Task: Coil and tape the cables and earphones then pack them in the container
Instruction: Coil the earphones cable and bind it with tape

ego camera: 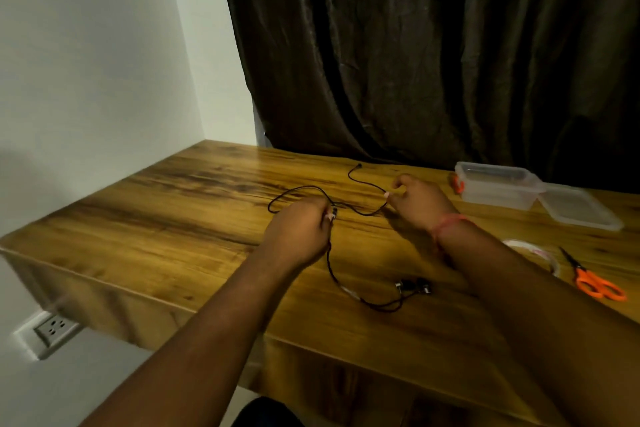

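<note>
Nearest on the glossy, wood-grained worktop (173, 218), the thin black earphones (414, 286) lie with their two rounded buds at about 5 o'clock of the left hand (299, 230). Their cord climbs to that hand, whose fingers are curled tight round it, then loops out toward 11 o'clock. At 3 o'clock of it the right hand (415, 199), a pink band on its wrist, pinches the cord between thumb and fingertips; the plug end trails on toward 11 o'clock. Right of the forearm lie a clear tape roll (540, 251) and orange-handled scissors (594, 282). Farther, at 2 o'clock, sits the clear plastic container (497, 185), its flat lid (581, 206) touching its right side, before a dark creased curtain (433, 45).
</note>
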